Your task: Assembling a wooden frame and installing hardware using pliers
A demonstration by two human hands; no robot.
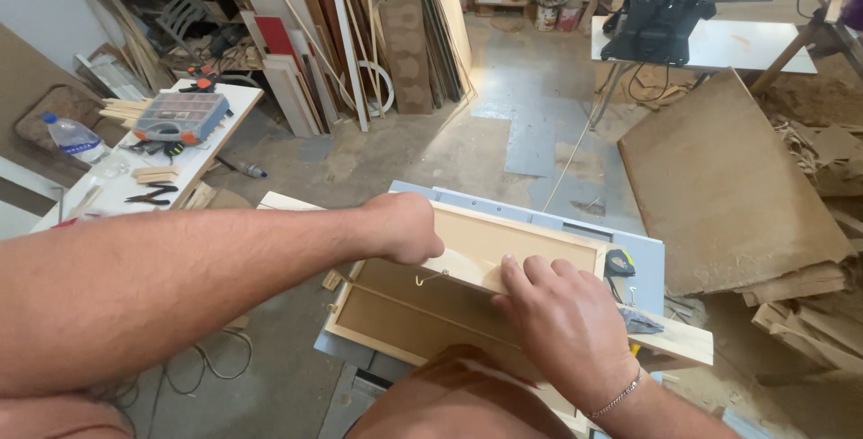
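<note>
A shallow wooden frame with a thin back panel (395, 318) lies on a small grey work table (643, 255). A lighter wooden board (490, 246) rests tilted across the frame's far part. My left hand (404, 228) is closed in a fist at the board's left end, fingers curled on something I cannot make out. A small metal screw hook (424, 277) sticks out of the board's edge just below that hand. My right hand (562, 318) lies flat on the board and frame, pressing down, with a thin bracelet at the wrist.
A yellow and black tape measure (618, 264) sits at the table's right side. A large brown board (728, 187) leans on the floor at right. A white bench (220, 120) at left carries a parts organiser (180, 115), pliers and a water bottle (72, 136). Stacked boards stand behind; a table saw (661, 21) stands far back.
</note>
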